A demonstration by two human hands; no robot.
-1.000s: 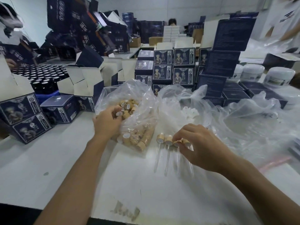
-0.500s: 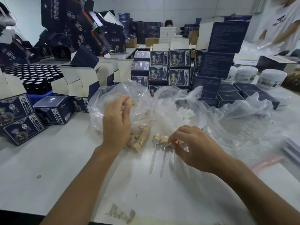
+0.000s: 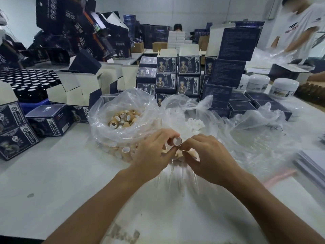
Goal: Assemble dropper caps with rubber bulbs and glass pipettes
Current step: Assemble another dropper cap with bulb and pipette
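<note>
Bags (image 3: 123,106) and boxes (image 3: 177,76) beyond hands

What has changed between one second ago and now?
The left hand left the bag of caps and came toward the middle, now gripping one cap. The right hand rose from the finished droppers to meet it. The droppers, both bags and boxes stayed.
</note>
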